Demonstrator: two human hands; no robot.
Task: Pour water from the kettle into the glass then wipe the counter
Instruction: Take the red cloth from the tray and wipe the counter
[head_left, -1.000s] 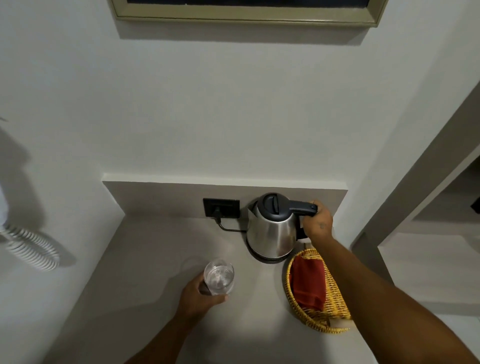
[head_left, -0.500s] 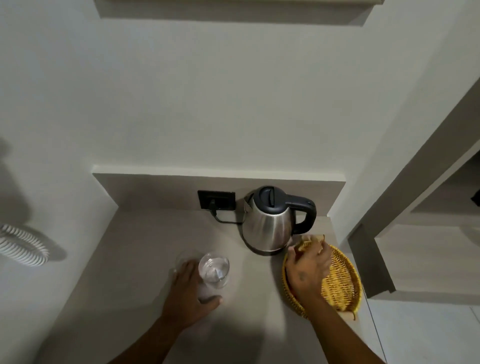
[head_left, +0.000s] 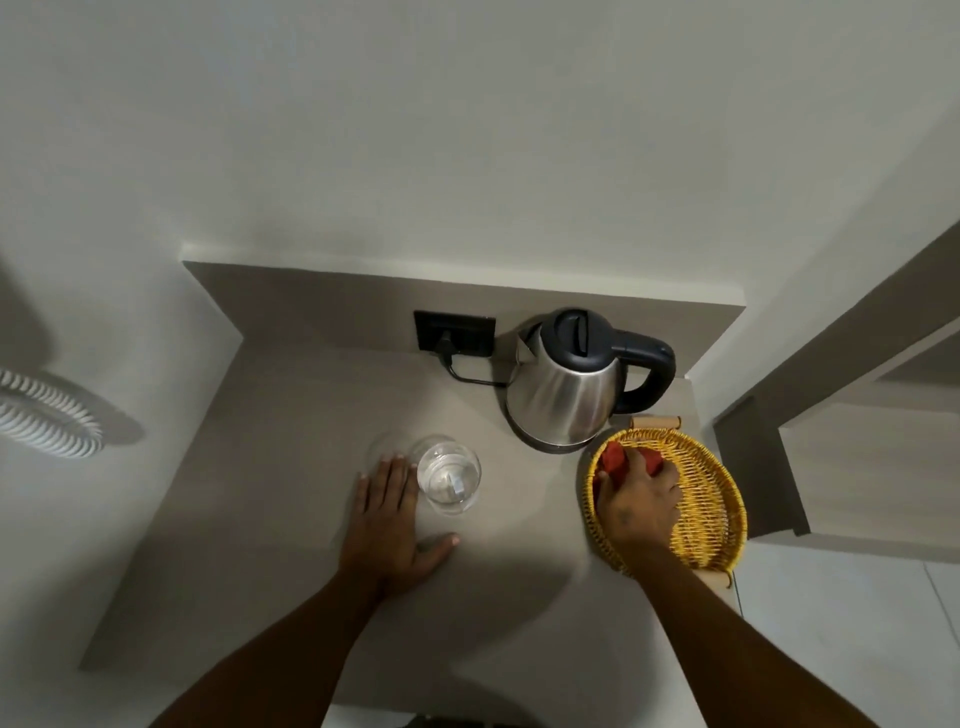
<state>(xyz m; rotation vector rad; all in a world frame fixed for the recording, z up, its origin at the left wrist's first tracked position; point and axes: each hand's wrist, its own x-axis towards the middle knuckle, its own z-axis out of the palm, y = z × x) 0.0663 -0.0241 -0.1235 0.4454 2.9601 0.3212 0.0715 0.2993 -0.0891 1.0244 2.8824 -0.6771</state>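
A steel kettle (head_left: 566, 395) with a black lid and handle stands on its base at the back of the grey counter (head_left: 291, 467). A clear glass (head_left: 449, 475) holding water stands in front of it, to the left. My left hand (head_left: 387, 525) lies flat on the counter, fingers spread, just left of the glass and holding nothing. My right hand (head_left: 641, 499) is inside the yellow wicker basket (head_left: 711, 504), fingers closed on a red cloth (head_left: 615, 457) that shows above my knuckles.
A black wall socket (head_left: 454, 332) with the kettle's plug and cord sits behind the glass. A white coiled hose (head_left: 44, 415) hangs at the left wall. The counter's right edge runs just past the basket, with shelving (head_left: 857, 441) beyond.
My right hand left the kettle handle, dropped into the basket and closed on the red cloth. My left hand let go of the glass and flattened on the counter beside it.
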